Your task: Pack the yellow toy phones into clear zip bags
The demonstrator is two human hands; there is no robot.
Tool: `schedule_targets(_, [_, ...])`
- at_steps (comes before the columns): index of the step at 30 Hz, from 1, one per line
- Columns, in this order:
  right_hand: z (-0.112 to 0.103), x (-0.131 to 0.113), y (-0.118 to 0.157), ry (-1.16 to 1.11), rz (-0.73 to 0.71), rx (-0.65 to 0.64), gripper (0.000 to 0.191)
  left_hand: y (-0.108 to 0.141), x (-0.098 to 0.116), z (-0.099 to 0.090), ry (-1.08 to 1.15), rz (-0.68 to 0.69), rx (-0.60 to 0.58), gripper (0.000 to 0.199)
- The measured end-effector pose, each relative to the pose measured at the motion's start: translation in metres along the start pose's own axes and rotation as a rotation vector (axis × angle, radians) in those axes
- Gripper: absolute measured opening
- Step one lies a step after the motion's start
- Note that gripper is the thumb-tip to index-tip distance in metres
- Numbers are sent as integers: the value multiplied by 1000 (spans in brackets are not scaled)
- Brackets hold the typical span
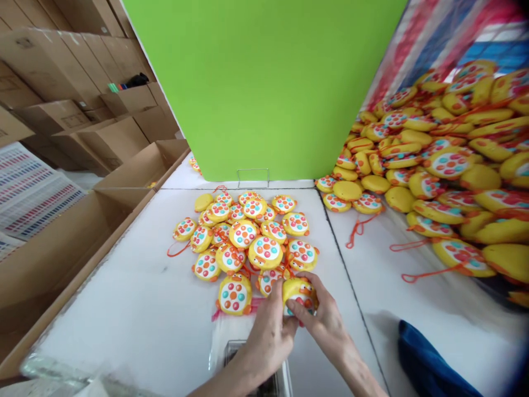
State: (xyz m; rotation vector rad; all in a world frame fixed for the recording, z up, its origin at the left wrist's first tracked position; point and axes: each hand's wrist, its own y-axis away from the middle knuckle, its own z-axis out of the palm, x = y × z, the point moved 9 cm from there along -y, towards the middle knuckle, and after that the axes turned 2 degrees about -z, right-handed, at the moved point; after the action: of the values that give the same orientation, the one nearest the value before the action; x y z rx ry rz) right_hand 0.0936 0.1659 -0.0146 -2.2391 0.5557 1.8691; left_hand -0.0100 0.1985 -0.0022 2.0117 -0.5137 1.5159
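Both hands hold one yellow duck-faced toy [298,292] with coloured dots on a white patch, at the near right of a small pile. My left hand [273,328] grips its left side. My right hand [320,311] wraps its right side, with the thumb across the dotted face. Several similar yellow toys [265,252] lie heaped on the white table [136,298] just beyond the hands, some with orange cord loops. Under my left wrist is a clear-sided tray [288,380] with dark contents, partly hidden, beside a clear plastic bag with a pink edge [219,331].
A green board [268,88] stands at the back behind a wire stand [253,177]. A large heap of yellow toys [450,165] fills the right. Blue cloth [433,364] lies at the lower right. An open cardboard box [78,259] borders the left, with stacked cartons [53,66] behind.
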Motion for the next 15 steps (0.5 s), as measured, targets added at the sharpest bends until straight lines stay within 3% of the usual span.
schedule_targets(3, [1, -6, 0, -40, -25, -29, 51, 0, 5, -8, -18, -50, 10, 55])
schedule_targets(7, [2, -8, 4, -158, 30, -129, 57, -2, -11, -7, 154, -234, -60, 57])
schedule_targets(10, [-6, -4, 9, -116, 83, -92, 64, -4, -28, -2, 358, -323, -51, 58])
schedule_targets(15, [-15, 11, 12, -234, 115, -65, 56, -8, -41, -3, 483, -376, 35, 58])
